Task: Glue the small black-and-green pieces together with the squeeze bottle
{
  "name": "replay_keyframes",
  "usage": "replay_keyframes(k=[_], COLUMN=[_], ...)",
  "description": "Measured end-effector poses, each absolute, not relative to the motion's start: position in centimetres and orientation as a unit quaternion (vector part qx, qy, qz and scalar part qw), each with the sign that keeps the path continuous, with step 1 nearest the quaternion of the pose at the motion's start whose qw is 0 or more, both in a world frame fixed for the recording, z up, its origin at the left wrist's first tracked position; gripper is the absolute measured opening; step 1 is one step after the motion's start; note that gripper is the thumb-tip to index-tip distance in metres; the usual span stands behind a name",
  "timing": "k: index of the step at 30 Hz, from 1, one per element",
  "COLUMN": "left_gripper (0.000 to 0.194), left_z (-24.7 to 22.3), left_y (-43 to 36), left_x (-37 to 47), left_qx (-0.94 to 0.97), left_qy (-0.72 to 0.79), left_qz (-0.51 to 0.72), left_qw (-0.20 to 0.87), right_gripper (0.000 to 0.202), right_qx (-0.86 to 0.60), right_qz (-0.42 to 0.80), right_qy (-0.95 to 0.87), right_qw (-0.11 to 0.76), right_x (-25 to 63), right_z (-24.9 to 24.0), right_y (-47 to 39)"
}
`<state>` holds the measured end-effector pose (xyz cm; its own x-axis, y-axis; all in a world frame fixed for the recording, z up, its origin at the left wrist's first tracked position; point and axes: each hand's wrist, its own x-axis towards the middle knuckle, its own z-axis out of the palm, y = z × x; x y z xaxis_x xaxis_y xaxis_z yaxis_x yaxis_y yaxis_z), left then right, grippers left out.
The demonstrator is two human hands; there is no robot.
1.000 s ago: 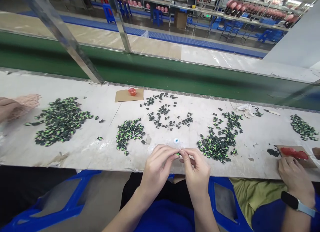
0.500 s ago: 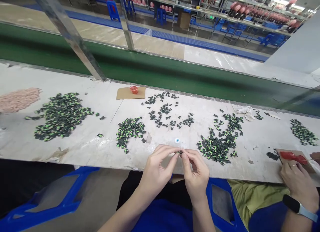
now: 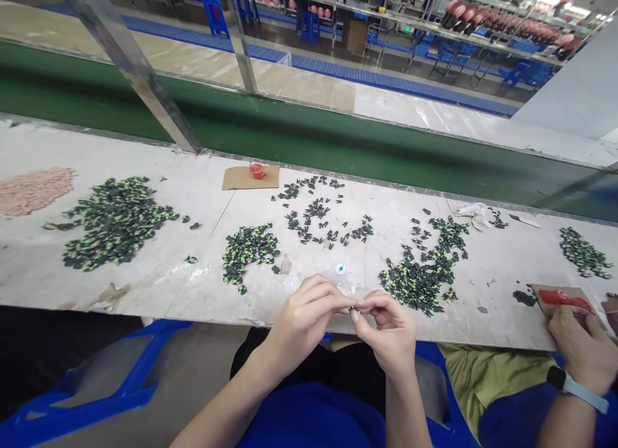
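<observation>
The left hand [image 3: 304, 316] and right hand [image 3: 392, 335] were together, fingertips pinching 1 small green-and-black piece [image 3: 354, 309] between them, a white disc [image 3: 340, 269] just beyond; light, steady pressure probably suited that piece.

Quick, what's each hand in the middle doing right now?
Left hand: touching a small black-and-green piece; can't tell if it's gripping.
Right hand: closed, pinching that same piece.

Centre: part [image 3: 354, 309] between left hand [image 3: 304, 316] and right hand [image 3: 390, 335] | 12 o'clock: disc [image 3: 340, 269], scattered parts [image 3: 316, 208] behind | 11 o'clock: tub [image 3: 257, 171] on cardboard [image 3: 234, 179] | 10 o'clock: near heap [image 3: 246, 245], far heap [image 3: 116, 223] beyond | 2 o'clock: right heap [image 3: 414, 282] | underneath: table [image 3: 167, 290]
</observation>
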<state>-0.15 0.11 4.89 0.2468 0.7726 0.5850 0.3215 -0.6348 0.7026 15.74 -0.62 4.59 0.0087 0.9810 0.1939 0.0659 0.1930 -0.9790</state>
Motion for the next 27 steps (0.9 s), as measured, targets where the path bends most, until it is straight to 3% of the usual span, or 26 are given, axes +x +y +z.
replay_keyframes(k=[10, 17, 21, 27], left_gripper=[0.025, 0.031, 0.035, 0.022], left_z=[4.5, 3.8, 3.0, 0.1], left_y=[-0.4, -0.8, -1.3, -0.7], left_x=[-0.2, 0.0, -1.7, -5.6], left_qx=[0.785, 0.790, 0.770, 0.741], left_qy=[0.360, 0.327, 0.385, 0.518], left_qz=[0.481, 0.467, 0.417, 0.396], left_qw=[0.150, 0.224, 0.290, 0.159], right_gripper=[0.020, 0.013, 0.006, 0.018], right_qx=[-0.471, -0.466, -0.502, -0.682], right_qz=[0.485, 0.481, 0.386, 0.110], right_qy=[-0.499, -0.560, -0.623, -0.539], right_qw=[0.542, 0.488, 0.459, 0.482], right_x=[15.2, 16.6, 19.3, 22.7], right_z=[3.7, 3.6, 3.2, 1.5], right_y=[-0.5, -0.7, -0.3, 1.5])
